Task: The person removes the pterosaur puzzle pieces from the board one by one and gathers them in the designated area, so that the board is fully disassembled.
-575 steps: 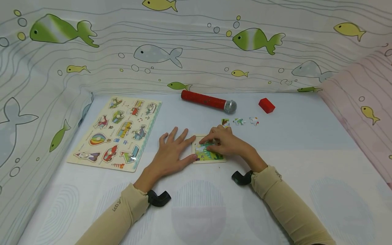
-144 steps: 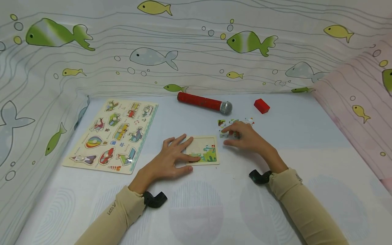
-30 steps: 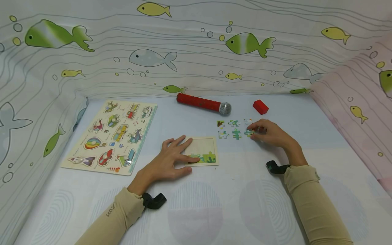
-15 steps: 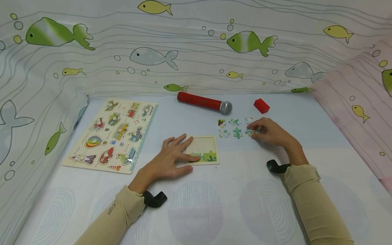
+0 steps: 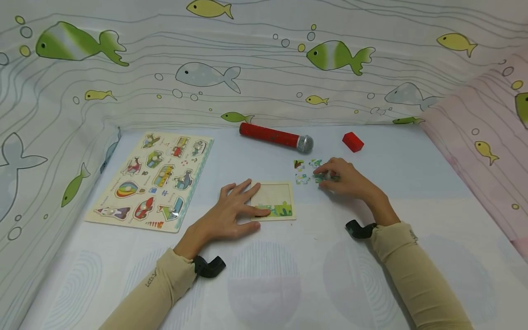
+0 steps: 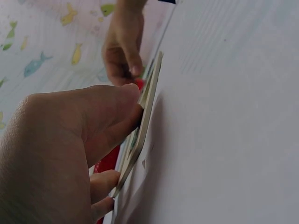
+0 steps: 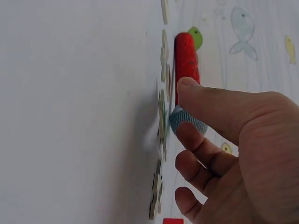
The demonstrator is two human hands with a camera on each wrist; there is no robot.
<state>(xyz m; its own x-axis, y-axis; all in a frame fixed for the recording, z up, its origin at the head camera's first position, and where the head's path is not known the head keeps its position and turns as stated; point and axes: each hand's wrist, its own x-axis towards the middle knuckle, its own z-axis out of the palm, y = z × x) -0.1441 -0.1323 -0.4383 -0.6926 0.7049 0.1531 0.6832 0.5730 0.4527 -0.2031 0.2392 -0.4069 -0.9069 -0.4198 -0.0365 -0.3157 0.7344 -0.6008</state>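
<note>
My left hand [image 5: 228, 215] rests with spread fingers on the left side of a small wooden puzzle tray [image 5: 294, 201]. Along the tray's bottom lie fitted green puzzle pieces [image 5: 282, 209]; bare wood shows above them. My right hand [image 5: 348, 181] hovers over loose jigsaw pieces to the right of the tray, its thumb and fingers apart with nothing seen between them. Of these loose pieces, a brown-and-green one [image 5: 299, 164] and a pale one [image 5: 302, 179] show fully, while others are partly covered by the hand. In the right wrist view the fingertips stand clear of the thin pieces [image 7: 161, 116].
A red microphone [image 5: 270, 134] with a silver head lies behind the pieces, and a red block [image 5: 353, 142] sits farther right. At the left lies a large knobbed vehicle puzzle board [image 5: 140, 197]. A fish-printed cloth [image 5: 264, 55] rises at the back.
Earlier the tray was full of picture; since then several pieces have come out and stand in rows to the right. Within the last half second my right hand has moved left from the right-hand piece.
</note>
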